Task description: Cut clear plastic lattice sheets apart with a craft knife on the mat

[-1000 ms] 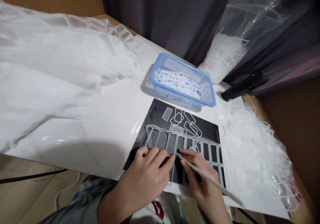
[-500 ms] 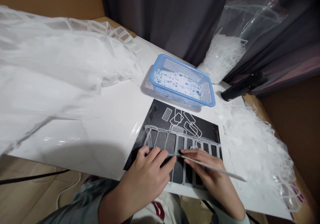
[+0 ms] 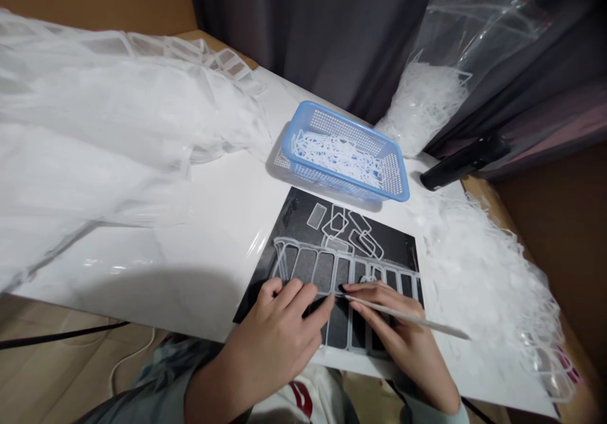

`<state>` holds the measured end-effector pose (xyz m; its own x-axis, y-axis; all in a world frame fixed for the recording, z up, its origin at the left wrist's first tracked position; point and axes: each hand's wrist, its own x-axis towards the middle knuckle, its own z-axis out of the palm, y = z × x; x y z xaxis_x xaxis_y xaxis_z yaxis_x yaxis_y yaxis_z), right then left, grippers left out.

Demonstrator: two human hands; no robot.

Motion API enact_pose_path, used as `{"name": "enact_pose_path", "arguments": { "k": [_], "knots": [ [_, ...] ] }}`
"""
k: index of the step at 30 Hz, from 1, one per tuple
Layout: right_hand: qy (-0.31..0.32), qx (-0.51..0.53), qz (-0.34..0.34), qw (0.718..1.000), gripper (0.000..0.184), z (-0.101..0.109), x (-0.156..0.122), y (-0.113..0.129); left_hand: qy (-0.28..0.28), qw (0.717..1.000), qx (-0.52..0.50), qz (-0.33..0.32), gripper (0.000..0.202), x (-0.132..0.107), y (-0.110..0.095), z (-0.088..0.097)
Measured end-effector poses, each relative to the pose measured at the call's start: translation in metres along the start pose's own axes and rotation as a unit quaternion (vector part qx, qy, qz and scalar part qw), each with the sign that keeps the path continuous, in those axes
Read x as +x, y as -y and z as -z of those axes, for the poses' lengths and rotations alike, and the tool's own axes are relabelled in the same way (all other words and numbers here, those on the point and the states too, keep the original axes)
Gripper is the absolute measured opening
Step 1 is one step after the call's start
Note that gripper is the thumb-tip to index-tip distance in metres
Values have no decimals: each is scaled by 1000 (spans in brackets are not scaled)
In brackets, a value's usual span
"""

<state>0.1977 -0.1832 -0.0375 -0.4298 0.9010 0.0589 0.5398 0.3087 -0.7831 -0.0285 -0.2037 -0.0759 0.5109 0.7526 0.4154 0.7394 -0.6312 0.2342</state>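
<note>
A sheet of joined translucent rectangular frames [image 3: 324, 271] lies across a black mat [image 3: 294, 215]. My left hand [image 3: 279, 323] presses down on its near part, fingers bent and spread apart, the index fingertip at a crossbar; the thumb is hidden. My right hand [image 3: 403, 329] grips a thin, pale, pointed tool [image 3: 427, 323] between thumb and fingers. The tool's tip meets the sheet just right of my left index finger. On the far part of the mat lie several loose frames [image 3: 336, 224], some overlapping.
Beyond the mat stands a blue perforated basket [image 3: 348, 191] of white frames. A clear bag [image 3: 427, 95] of similar pieces and a black cylindrical object [image 3: 450, 168] are behind it. Piled frames [image 3: 493, 297] cover the right side; stacked translucent sheets [image 3: 118, 114] fill the left.
Both hands and the tool stay almost where they were on the sheet. The view has shifted very slightly.
</note>
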Motion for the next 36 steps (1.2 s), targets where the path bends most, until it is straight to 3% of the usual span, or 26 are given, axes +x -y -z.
{"name": "enact_pose_path", "arguments": {
  "k": [7,16,24,29,36],
  "knots": [
    [12,-20,36,999,13,-1,0,2,-3,1000,-5,13,26,3,-1,1],
    [49,-42,32,997,15,15,-1,0,-1,1000,-7,9,22,3,-1,0],
    [54,-106,80,990,27,2,-2,-3,21,1000,4,-5,30,3,-1,1],
    [26,-177,149,972,21,-3,-2,-3,33,999,0,-8,29,4,1,-1],
    [-16,-245,187,951,19,-12,-3,-9,23,1000,-5,-8,28,4,1,1]
  ]
}}
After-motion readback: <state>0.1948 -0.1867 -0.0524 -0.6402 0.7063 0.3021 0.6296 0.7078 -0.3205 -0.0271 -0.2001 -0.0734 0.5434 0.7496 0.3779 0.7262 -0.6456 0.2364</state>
